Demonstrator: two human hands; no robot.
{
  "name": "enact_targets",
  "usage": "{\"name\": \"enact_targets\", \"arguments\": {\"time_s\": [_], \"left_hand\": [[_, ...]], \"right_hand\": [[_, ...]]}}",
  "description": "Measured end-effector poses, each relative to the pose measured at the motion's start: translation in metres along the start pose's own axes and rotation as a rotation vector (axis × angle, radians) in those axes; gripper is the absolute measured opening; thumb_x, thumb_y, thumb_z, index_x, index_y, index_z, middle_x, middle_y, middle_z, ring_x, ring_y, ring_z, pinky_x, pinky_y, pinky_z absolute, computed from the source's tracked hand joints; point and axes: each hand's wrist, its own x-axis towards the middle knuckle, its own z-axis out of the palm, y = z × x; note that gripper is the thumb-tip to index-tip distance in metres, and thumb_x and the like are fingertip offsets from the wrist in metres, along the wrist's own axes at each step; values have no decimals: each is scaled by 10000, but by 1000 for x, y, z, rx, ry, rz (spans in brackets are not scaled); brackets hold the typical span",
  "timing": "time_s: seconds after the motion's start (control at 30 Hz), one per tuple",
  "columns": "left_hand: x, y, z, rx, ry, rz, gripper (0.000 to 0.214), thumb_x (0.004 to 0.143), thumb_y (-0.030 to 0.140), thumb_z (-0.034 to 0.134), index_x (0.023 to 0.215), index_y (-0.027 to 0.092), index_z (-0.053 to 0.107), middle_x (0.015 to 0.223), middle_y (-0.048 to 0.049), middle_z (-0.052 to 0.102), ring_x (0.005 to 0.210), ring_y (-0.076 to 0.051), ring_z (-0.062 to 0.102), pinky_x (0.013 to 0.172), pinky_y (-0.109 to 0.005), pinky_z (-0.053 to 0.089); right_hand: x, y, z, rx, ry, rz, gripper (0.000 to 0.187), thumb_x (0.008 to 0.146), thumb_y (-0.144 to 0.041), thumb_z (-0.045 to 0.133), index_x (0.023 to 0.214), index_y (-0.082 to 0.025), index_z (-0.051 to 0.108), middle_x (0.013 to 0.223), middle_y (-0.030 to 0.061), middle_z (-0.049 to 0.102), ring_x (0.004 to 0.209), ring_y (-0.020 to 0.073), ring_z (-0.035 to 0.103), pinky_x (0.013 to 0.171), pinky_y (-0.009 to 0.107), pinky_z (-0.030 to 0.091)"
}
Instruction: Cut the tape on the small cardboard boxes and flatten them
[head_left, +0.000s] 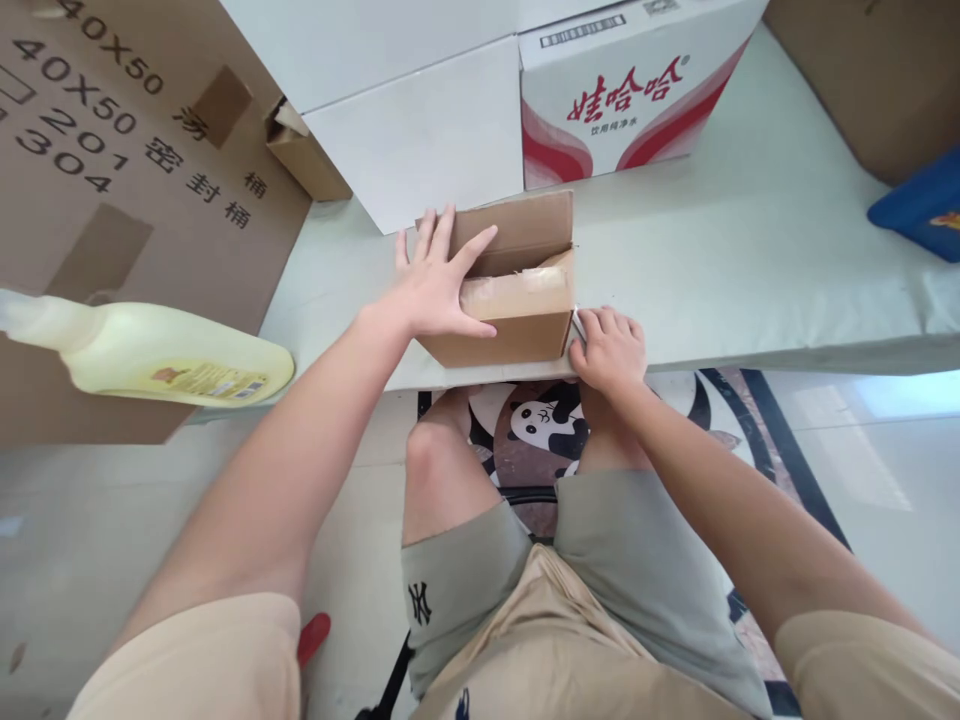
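A small brown cardboard box (499, 340) lies near the front edge of the covered table. Its back flap stands up, and strips of clear tape show on the panel inside. My left hand (433, 285) rests over the box's left end with fingers spread, the thumb along the front upper edge. At the box's right front corner, my right hand (611, 345) is closed, its fingers curled against the table. A thin pale sliver of something shows between that hand and the box; its kind cannot be made out.
Behind stands a white carton (637, 95) with red lettering beside a plain white box (427, 140). Large printed cardboard (180, 200) rises at the left, with a pale yellow pump bottle (180, 355) before it. A blue object (919, 210) sits at the right on the table cover (750, 250).
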Motion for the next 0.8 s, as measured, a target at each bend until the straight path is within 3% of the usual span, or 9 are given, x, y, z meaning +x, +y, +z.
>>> {"name": "enact_targets", "arguments": {"time_s": [0.17, 0.37, 0.57, 0.63, 0.8], "left_hand": [[7, -2, 5, 20, -67, -13, 1214, 568, 654, 793, 1569, 330, 186, 1664, -136, 66, 1502, -465, -22, 1137, -694, -28], [11, 2, -15, 111, -30, 2, 1305, 456, 672, 835, 1561, 343, 224, 1667, -127, 34, 1475, -526, -72, 1108, -715, -76], [20, -5, -23, 98, -54, 8, 1324, 432, 697, 824, 1558, 347, 223, 1651, -149, 95, 1460, -544, 77, 1107, -723, 20], [19, -4, -21, 110, -10, 14, 1291, 453, 671, 827, 1553, 325, 249, 1634, -172, 151, 1445, -534, 145, 1117, -699, 59], [11, 1, -7, 105, 78, 67, 1105, 567, 562, 794, 1524, 288, 314, 1443, -154, 463, 1354, -442, 366, 1146, -615, 143]], "right_hand": [[1, 0, 0, -14, -6, 1, 459, 902, -321, 414, 1309, -160, 553, 1312, 159, 618, 1301, 322, 472, 1066, 480, 296], [1, -1, -1, -31, -21, -5, 461, 914, -323, 394, 1317, -158, 543, 1314, 154, 616, 1311, 320, 460, 1074, 483, 281], [0, -1, 0, -6, -7, -7, 455, 901, -315, 413, 1308, -166, 550, 1306, 154, 619, 1303, 326, 462, 1065, 485, 288], [0, 0, 1, 4, 1, -9, 451, 899, -315, 416, 1303, -169, 555, 1302, 154, 623, 1304, 324, 462, 1064, 485, 286], [0, -1, 0, 11, 4, -11, 447, 893, -293, 423, 1301, -167, 555, 1300, 153, 627, 1298, 319, 469, 1068, 480, 282]]}}
